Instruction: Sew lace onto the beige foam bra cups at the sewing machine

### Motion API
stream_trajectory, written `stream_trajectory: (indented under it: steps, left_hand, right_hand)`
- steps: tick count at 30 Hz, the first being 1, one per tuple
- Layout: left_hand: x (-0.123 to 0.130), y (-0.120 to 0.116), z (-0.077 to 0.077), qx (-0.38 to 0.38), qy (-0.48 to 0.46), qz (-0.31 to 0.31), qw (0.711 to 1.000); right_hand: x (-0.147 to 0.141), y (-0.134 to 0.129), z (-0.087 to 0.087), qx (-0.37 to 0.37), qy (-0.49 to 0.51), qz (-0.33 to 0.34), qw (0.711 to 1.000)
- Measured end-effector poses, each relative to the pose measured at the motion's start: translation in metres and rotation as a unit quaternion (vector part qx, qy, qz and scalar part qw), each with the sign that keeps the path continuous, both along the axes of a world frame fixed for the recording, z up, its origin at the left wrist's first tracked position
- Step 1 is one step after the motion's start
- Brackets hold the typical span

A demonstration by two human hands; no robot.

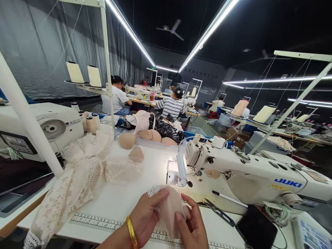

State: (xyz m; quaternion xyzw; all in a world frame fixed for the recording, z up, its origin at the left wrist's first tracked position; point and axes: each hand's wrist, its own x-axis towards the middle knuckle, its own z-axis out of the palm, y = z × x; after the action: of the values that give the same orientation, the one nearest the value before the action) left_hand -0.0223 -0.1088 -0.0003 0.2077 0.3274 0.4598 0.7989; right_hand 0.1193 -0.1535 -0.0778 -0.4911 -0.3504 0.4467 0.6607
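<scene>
A pale beige cup-shaped piece with sheer lace [169,209] is held between both hands over the front of the white table, just before the sewing machine's needle area. My left hand [146,214], with a gold bangle at the wrist, pinches its left side, thumb on top. On the right side, my right hand [193,221] grips it with thumb and fingers. A beige cup [127,141] and a folded beige piece [136,154] lie farther back on the table. Cream lace fabric [80,180] is heaped at the left.
A white sewing machine [249,173] stands at the right. Near it lie scissors [220,211], a white pen [229,199] and a black phone [256,226]. A thread stand pole [28,114] rises at the left. Two people sit beyond the table, near a black plastic bag [168,130].
</scene>
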Motion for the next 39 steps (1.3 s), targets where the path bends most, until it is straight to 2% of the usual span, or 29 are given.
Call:
stream_trajectory:
  steps: [4, 8, 11, 14, 16, 17, 18, 19, 20, 22, 23, 24, 25, 26, 29, 34, 39]
  left_hand:
    - [-0.003, 0.009, 0.011, -0.024, -0.012, 0.044, 0.999]
    - [-0.005, 0.021, 0.015, -0.035, -0.017, 0.076, 0.996]
    - [-0.004, 0.027, 0.014, -0.021, -0.004, 0.067, 0.998]
    - [-0.008, 0.029, 0.019, 0.056, 0.028, 0.025, 0.998]
    - [-0.014, 0.029, 0.029, 0.168, 0.064, -0.071, 0.981]
    - [-0.017, 0.029, 0.034, 0.247, 0.091, -0.142, 0.954]
    - [-0.02, 0.031, 0.039, 0.339, 0.127, -0.219, 0.906]
    - [-0.022, 0.035, 0.042, 0.434, 0.172, -0.289, 0.836]
    - [-0.022, 0.04, 0.043, 0.523, 0.224, -0.34, 0.749]
    - [-0.017, 0.056, 0.04, 0.65, 0.323, -0.376, 0.576]
    - [-0.012, 0.065, 0.034, 0.683, 0.359, -0.371, 0.516]
    - [-0.007, 0.075, 0.028, 0.701, 0.38, -0.361, 0.482]
    - [-0.003, 0.084, 0.021, 0.709, 0.387, -0.355, 0.471]
    - [0.002, 0.092, 0.014, 0.71, 0.384, -0.355, 0.472]
    - [0.009, 0.107, 0.001, 0.698, 0.362, -0.367, 0.497]
    - [0.008, 0.108, -0.002, 0.699, 0.386, -0.34, 0.497]
    - [0.008, 0.111, -0.002, 0.72, 0.381, -0.302, 0.495]
  right_hand:
    - [0.019, 0.008, 0.016, -0.043, 0.071, 0.0, 0.997]
    - [0.019, 0.011, 0.021, -0.062, 0.066, 0.077, 0.993]
    - [0.012, 0.01, 0.018, -0.032, 0.027, 0.139, 0.989]
    - [0.02, 0.01, 0.02, 0.012, -0.03, 0.184, 0.982]
    - [0.035, 0.013, 0.03, 0.074, -0.133, 0.196, 0.969]
    - [0.045, 0.016, 0.036, 0.115, -0.21, 0.196, 0.951]
    - [0.055, 0.021, 0.042, 0.158, -0.298, 0.198, 0.92]
    - [0.065, 0.028, 0.047, 0.197, -0.392, 0.195, 0.877]
    - [0.074, 0.037, 0.051, 0.227, -0.483, 0.193, 0.823]
    - [0.087, 0.058, 0.052, 0.272, -0.625, 0.177, 0.71]
    - [0.092, 0.068, 0.049, 0.286, -0.668, 0.163, 0.667]
    - [0.095, 0.078, 0.045, 0.291, -0.69, 0.151, 0.646]
    - [0.097, 0.086, 0.04, 0.291, -0.703, 0.14, 0.634]
    - [0.098, 0.091, 0.036, 0.287, -0.707, 0.133, 0.632]
    - [0.1, 0.092, 0.032, 0.267, -0.7, 0.133, 0.649]
    - [0.102, 0.08, 0.038, 0.219, -0.667, 0.182, 0.689]
    - [0.105, 0.086, 0.029, 0.186, -0.676, 0.159, 0.696]
